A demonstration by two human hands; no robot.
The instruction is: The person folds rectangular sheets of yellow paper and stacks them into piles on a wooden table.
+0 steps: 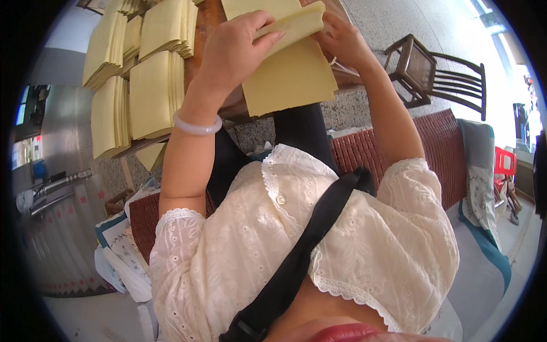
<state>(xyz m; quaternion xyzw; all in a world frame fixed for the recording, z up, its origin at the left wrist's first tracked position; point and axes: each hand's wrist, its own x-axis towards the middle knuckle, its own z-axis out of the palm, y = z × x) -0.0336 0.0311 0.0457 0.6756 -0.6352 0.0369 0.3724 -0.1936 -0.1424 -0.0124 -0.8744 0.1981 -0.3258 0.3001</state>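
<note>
Both hands hold a folded sheet of yellow paper (pixel 295 30) above the far part of the table. My left hand (pixel 239 47) has its thumb and fingers on the left end of the fold. At the right end, my right hand (pixel 342 38) grips the sheet, its fingers partly hidden behind the paper. Flat yellow sheets (pixel 286 85) lie beneath, and their near edge reaches past the table edge. To the left stand several thick stacks of folded yellow paper (pixel 151 94), close beside one another.
The brown wooden table (pixel 205 25) shows between the stacks and the flat sheets. A wooden chair (pixel 421 72) stands on the speckled floor at the right. Behind the table edge is a seat with a reddish-brown slatted mat (pixel 440 158). A red plastic stool (pixel 505 161) is farther right.
</note>
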